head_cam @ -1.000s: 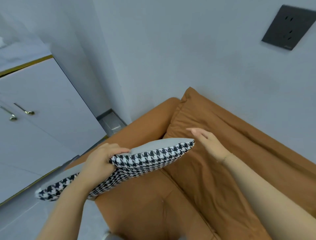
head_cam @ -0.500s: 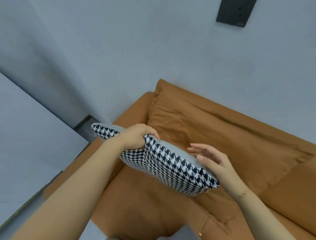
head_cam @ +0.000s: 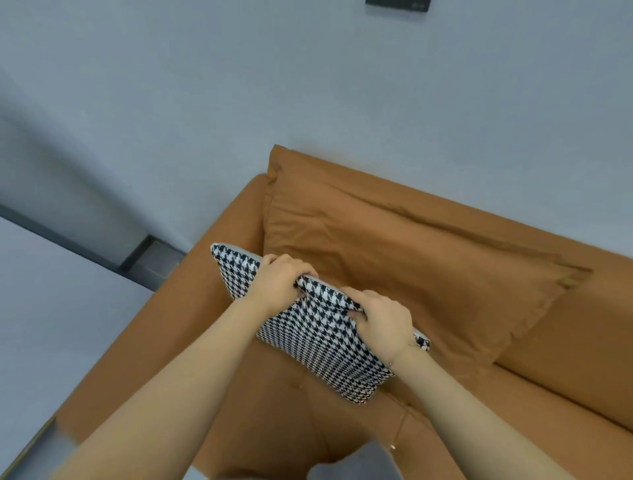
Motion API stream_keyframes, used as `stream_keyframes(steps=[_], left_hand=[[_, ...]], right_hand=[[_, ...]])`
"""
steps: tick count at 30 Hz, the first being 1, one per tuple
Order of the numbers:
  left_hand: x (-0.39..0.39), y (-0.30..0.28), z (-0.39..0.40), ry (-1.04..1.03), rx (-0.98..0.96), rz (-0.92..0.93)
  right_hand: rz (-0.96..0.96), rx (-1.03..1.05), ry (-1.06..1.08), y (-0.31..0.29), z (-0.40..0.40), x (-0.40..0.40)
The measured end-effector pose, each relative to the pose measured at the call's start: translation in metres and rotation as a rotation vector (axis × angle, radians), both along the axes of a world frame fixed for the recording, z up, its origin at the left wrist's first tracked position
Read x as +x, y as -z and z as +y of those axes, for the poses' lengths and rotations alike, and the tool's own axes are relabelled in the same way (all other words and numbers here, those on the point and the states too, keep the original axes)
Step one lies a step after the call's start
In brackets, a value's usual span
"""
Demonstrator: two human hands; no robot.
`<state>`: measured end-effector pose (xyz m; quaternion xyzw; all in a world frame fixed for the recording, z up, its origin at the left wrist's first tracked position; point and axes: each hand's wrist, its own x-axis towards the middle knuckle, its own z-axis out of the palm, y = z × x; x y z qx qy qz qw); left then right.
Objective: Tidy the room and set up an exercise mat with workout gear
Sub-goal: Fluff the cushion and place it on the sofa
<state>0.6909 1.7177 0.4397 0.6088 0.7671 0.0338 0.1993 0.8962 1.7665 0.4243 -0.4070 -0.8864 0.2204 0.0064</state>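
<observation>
A black-and-white houndstooth cushion (head_cam: 318, 337) with a grey back stands tilted on the seat of an orange-brown sofa (head_cam: 281, 421), leaning toward the sofa's back cushion (head_cam: 411, 260). My left hand (head_cam: 279, 282) grips the cushion's top edge near its left corner. My right hand (head_cam: 385, 320) grips the same top edge further right, fingers curled over it. Both forearms reach in from the bottom of the view.
The sofa's left armrest (head_cam: 191, 294) runs beside the cushion. A pale grey wall (head_cam: 308, 85) rises behind the sofa with a dark socket plate (head_cam: 397, 3) at the top edge. White cabinet front (head_cam: 51, 308) and a dark skirting gap (head_cam: 150, 260) lie to the left.
The cushion has swung from level to nearly upright and come down onto the sofa seat by the back cushion. My right hand, open beside it before, now grips its top edge.
</observation>
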Motion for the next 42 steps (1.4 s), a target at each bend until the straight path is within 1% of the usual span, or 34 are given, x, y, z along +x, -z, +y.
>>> stream_keyframes(steps=[3,5,6,7,8,10,11,12,13,14,15,18,20,22,26,29,31,33,34,37,39,42], left_hand=[[0.000,0.007,-0.013,-0.184,0.173,0.036],[0.006,0.014,-0.023,-0.396,0.279,-0.020],[0.009,0.019,-0.028,-0.520,0.300,-0.088],[0.012,0.027,-0.031,-0.651,0.303,-0.217],[0.016,0.033,-0.033,-0.780,0.281,-0.408],[0.026,0.042,-0.033,-0.994,0.206,-0.878],[0.032,0.046,-0.031,-1.070,0.155,-1.067],[0.038,0.048,-0.026,-1.115,0.104,-1.198],[0.043,0.051,-0.019,-1.137,0.069,-1.270],[0.047,0.057,-0.012,-1.148,0.045,-1.289],[0.051,0.064,-0.003,-1.148,0.021,-1.256],[0.055,0.085,0.019,-1.125,-0.049,-1.064],[0.054,0.094,0.028,-1.112,-0.070,-1.035],[0.052,0.102,0.034,-1.106,-0.079,-1.033],[0.045,0.114,0.028,-1.122,-0.033,-1.140],[0.048,0.107,0.001,-1.105,0.028,-1.189],[0.051,0.100,-0.026,-1.104,0.059,-1.183],[0.056,0.094,-0.055,-1.138,0.070,-1.207],[0.060,0.092,-0.070,-1.166,0.072,-1.230],[0.071,0.087,-0.107,-1.222,0.081,-1.312],[0.074,0.081,-0.122,-1.203,0.083,-1.350],[0.064,0.069,-0.140,-1.137,0.063,-1.391]], right_hand=[[0.035,0.002,0.074,0.007,0.015,-0.011],[0.038,-0.043,0.136,0.011,0.029,-0.017],[0.028,-0.077,0.161,0.014,0.036,-0.019],[0.020,-0.115,0.182,0.018,0.043,-0.020],[0.016,-0.153,0.196,0.022,0.048,-0.021],[0.017,-0.175,0.190,0.027,0.055,-0.023],[0.018,-0.142,0.163,0.029,0.057,-0.022],[0.016,-0.078,0.127,0.030,0.058,-0.022],[0.010,0.006,0.090,0.030,0.058,-0.020],[-0.005,0.083,0.060,0.029,0.057,-0.018],[-0.033,0.131,0.046,0.029,0.058,-0.016],[-0.166,0.114,0.009,0.037,0.059,-0.003],[-0.260,0.107,-0.048,0.047,0.060,0.003],[-0.290,0.114,-0.067,0.056,0.061,0.004],[-0.241,0.164,-0.052,0.067,0.060,0.002],[-0.199,0.135,-0.036,0.069,0.053,0.006],[-0.126,0.032,-0.020,0.064,0.043,0.007],[-0.003,-0.104,0.008,0.057,0.025,0.006],[0.063,-0.139,0.025,0.054,0.013,0.007],[0.232,-0.157,0.087,0.049,-0.025,0.010],[0.286,-0.267,0.088,0.045,-0.048,0.007],[0.268,-0.474,0.090,0.033,-0.076,-0.005]])
